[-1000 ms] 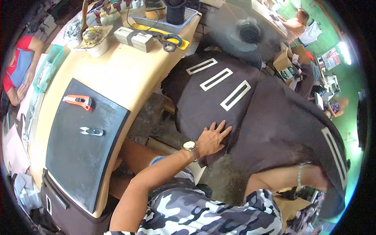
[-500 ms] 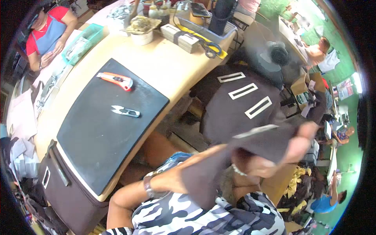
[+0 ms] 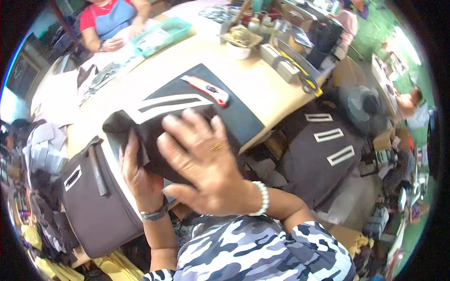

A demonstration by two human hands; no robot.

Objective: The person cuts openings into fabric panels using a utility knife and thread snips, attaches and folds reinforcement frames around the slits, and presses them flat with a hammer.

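Observation:
A dark brown fabric piece (image 3: 154,138) with a white-edged rectangular slot lies over the black cutting mat (image 3: 241,112). My left hand (image 3: 143,180) grips its near left edge, fingers wrapped up against a folded part. Spread over the same fabric is my right hand (image 3: 206,168), slightly blurred, palm down with its fingers apart; whether it presses on the cloth I cannot tell. Just beyond the fabric, an orange and white utility knife (image 3: 206,90) rests on the mat.
A hammer (image 3: 97,171) lies on a dark panel (image 3: 101,210) at the left. More dark fabric with white rectangles (image 3: 329,135) hangs at the right. A co-worker (image 3: 112,23) sits behind a teal basket (image 3: 161,37). Scissors (image 3: 309,84) lie by the blocks (image 3: 279,63).
The fabric piece has moved left from above my lap onto the mat, and covers where the thread snips lay. My right hand has come off its edge and spread out. The view has turned left.

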